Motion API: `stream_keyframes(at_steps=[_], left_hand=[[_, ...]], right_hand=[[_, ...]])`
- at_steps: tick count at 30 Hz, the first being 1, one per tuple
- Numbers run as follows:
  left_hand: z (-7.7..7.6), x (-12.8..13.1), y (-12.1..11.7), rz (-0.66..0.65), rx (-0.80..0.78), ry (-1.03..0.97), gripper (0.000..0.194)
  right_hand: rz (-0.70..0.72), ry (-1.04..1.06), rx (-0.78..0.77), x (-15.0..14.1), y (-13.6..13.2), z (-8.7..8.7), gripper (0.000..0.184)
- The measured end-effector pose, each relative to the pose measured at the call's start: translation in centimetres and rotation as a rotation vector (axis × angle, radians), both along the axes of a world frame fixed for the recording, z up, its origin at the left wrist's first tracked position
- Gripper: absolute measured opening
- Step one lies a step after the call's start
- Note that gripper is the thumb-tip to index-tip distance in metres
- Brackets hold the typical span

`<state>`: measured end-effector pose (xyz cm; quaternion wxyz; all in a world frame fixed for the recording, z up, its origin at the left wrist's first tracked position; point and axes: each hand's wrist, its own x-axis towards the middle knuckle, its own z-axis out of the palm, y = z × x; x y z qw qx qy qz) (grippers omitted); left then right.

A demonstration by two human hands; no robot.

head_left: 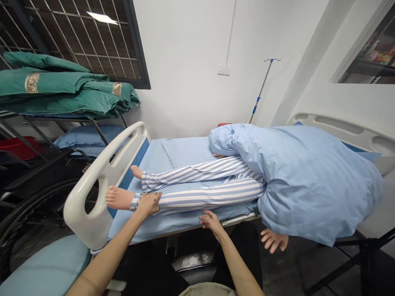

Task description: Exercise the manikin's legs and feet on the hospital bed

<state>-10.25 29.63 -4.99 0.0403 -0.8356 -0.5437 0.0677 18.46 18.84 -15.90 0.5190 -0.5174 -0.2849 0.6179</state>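
A care manikin in blue-and-white striped trousers [210, 195] lies on its back on the hospital bed, bare feet toward the left end. My left hand [149, 203] grips its near lower leg just above the ankle, over the trouser cloth. The near foot [119, 198] sticks out toward the footboard. By the bed's near edge, below the thigh, my right hand [211, 222] has its fingers apart and holds nothing. A light blue quilt [308, 176] hides the manikin's upper body and head; one manikin hand [274, 240] hangs out beneath it over the near side.
The white footboard [101, 176] rises at the left, the headboard [339, 125] at the right. A wheelchair [37, 213] and a light blue seat [46, 267] stand left of the bed. Green folded bedding [61, 88] lies behind them. An IV pole [261, 92] stands along the wall.
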Motion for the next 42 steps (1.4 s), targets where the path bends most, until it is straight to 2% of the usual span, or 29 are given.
stream_keyframes(at_steps=[3, 6, 9, 12, 15, 19, 23, 26, 31, 34, 38, 42], left_hand=[[3.3, 0.4, -0.3, -0.017, 0.032, 0.006, 0.037], [5.4, 0.8, -0.8, -0.016, 0.057, 0.030, 0.036], [6.3, 1.2, -1.1, -0.013, 0.058, 0.051, 0.038], [6.3, 1.3, -1.4, 0.017, 0.047, 0.025, 0.040], [5.8, 1.6, -1.4, 0.064, 0.041, -0.047, 0.041], [4.5, 2.8, -1.2, 0.117, 0.028, -0.160, 0.048], [2.3, 5.1, -1.1, 0.178, -0.020, -0.275, 0.054], [0.1, 6.9, -1.2, 0.196, -0.042, -0.380, 0.050], [-3.6, 9.1, -1.7, 0.237, -0.081, -0.514, 0.049], [-4.9, 9.6, -1.9, 0.249, -0.074, -0.535, 0.049], [-5.0, 9.7, -2.0, 0.238, -0.064, -0.529, 0.052], [-3.8, 9.1, -1.8, 0.238, -0.071, -0.476, 0.055]], right_hand=[[-0.040, 0.197, 0.015, 0.3, 1.7, 0.5, 0.035], [-0.091, 0.384, 0.027, 0.9, 3.2, 0.8, 0.027], [-0.099, 0.528, 0.039, 1.4, 3.7, 0.9, 0.024], [-0.118, 0.592, 0.098, 1.9, 3.5, 1.8, 0.020], [-0.133, 0.589, 0.186, 2.9, 3.0, 3.9, 0.017], [-0.117, 0.536, 0.289, 4.8, 2.6, 7.8, 0.020], [-0.077, 0.446, 0.350, 6.3, 2.6, 11.1, 0.020], [-0.027, 0.395, 0.377, 6.9, 2.5, 12.6, 0.020], [0.018, 0.339, 0.394, 7.2, 2.0, 13.2, 0.022], [0.014, 0.311, 0.370, 7.2, 1.9, 13.3, 0.022], [-0.008, 0.307, 0.359, 7.0, 1.9, 13.2, 0.020], [-0.034, 0.322, 0.353, 7.1, 1.8, 12.2, 0.017]])
